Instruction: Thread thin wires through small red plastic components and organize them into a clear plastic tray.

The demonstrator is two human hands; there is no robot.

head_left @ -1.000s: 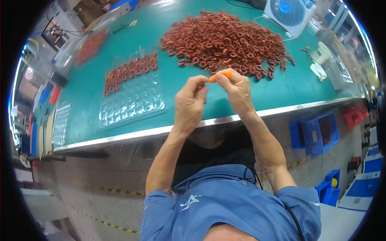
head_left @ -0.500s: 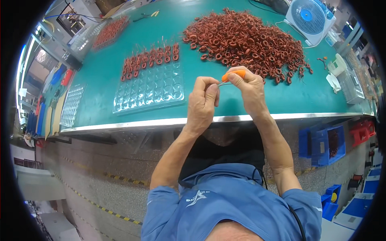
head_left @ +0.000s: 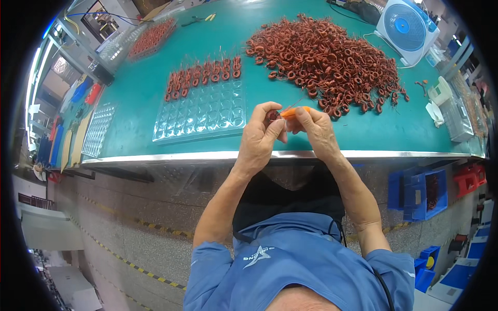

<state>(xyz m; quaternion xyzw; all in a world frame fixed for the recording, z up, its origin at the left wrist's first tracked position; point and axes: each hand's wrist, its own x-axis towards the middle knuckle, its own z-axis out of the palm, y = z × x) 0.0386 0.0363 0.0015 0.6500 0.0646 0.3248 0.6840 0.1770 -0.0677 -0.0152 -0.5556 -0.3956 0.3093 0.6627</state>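
Pinching 1 red-brown ring coil (head_left: 273, 115), the left hand (head_left: 258, 137) holds it left of an orange-handled tool (head_left: 295, 112), gripped in the right hand (head_left: 319, 135) — tool's long axis roughly sideways, left end beside the coil, contact unclear.

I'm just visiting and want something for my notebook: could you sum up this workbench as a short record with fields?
Left grip: pinching a dark red ring
Right grip: holding an orange tool, close to that ring
Tray: clear plastic tray, rings in its far rows
Pile: heap of red-brown rings, right of the tray
Surface: green tabletop
Far right: white-and-blue fan
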